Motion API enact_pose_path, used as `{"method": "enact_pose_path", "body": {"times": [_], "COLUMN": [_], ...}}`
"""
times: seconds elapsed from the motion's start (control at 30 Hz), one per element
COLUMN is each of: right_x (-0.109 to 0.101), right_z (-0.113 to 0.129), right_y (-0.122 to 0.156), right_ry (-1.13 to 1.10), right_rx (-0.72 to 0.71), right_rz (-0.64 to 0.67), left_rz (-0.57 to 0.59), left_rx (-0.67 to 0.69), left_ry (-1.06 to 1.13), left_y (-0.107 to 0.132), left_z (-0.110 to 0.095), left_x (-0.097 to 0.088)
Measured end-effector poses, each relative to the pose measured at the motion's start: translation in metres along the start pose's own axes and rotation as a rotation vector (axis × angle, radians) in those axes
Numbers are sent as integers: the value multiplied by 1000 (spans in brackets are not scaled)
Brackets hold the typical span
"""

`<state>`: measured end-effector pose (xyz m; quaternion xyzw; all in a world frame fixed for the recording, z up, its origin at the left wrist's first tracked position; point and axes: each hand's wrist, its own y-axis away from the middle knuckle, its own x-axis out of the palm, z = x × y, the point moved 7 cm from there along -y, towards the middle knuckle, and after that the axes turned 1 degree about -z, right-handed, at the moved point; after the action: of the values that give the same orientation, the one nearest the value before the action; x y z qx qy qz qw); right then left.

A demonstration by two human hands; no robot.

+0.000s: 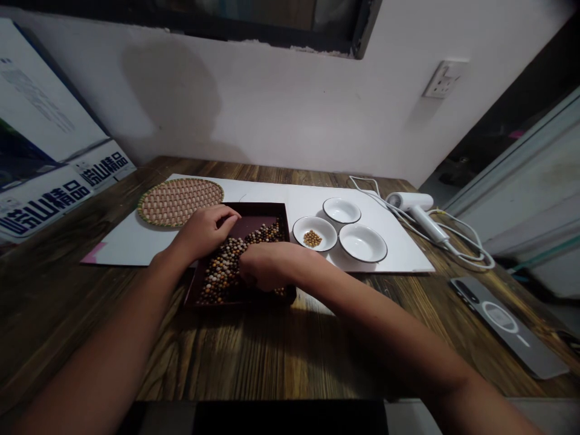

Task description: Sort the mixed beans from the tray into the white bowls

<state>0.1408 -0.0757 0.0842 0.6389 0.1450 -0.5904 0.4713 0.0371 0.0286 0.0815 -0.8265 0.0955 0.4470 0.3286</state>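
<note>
A dark square tray (272, 209) lies on the wooden table and holds a heap of mixed brown, tan and pale beans (222, 269). My left hand (206, 231) rests over the tray's left part, fingers curled and pinched above the beans. My right hand (267, 264) lies on the beans near the tray's front, fingers curled down into them; what they hold is hidden. Right of the tray stand three small white bowls: the nearest bowl (304, 228) holds a few yellow beans (312, 238), the other two (341, 210) (363, 243) hold nothing.
A round woven mat (180, 200) lies on a white sheet (399, 254) left of the tray. A white hair dryer (414, 208) with its cord lies at the right, a phone (507, 323) nearer the front right. Printed boxes (49, 193) lean at the left wall.
</note>
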Motion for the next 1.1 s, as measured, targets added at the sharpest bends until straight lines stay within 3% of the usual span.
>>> {"method": "enact_pose_path", "body": {"times": [0.23,0.43,0.53,0.67,0.73,0.93,1.1], "right_x": [0,-9,-26,-37,-33,-7,-8], "right_z": [2,-8,-34,-94,-121,-162,-171], "right_y": [0,9,30,72,87,93,95], "right_ry": [59,-34,-73,-138,-174,-431,-479], "right_rx": [16,61,194,595,721,755,724], "right_rz": [-6,-75,-169,-215,-201,-127,-191], "left_rz": [5,-2,-6,-12,-13,-4,-2], "left_rx": [-1,2,6,2,-2,-15,-25], "left_ry": [-14,-17,-21,-13,-14,-26,-38], "left_y": [0,0,0,0,0,0,0], "left_z": [-1,0,0,-1,0,2,2], "left_x": [0,0,0,0,0,1,1]}}
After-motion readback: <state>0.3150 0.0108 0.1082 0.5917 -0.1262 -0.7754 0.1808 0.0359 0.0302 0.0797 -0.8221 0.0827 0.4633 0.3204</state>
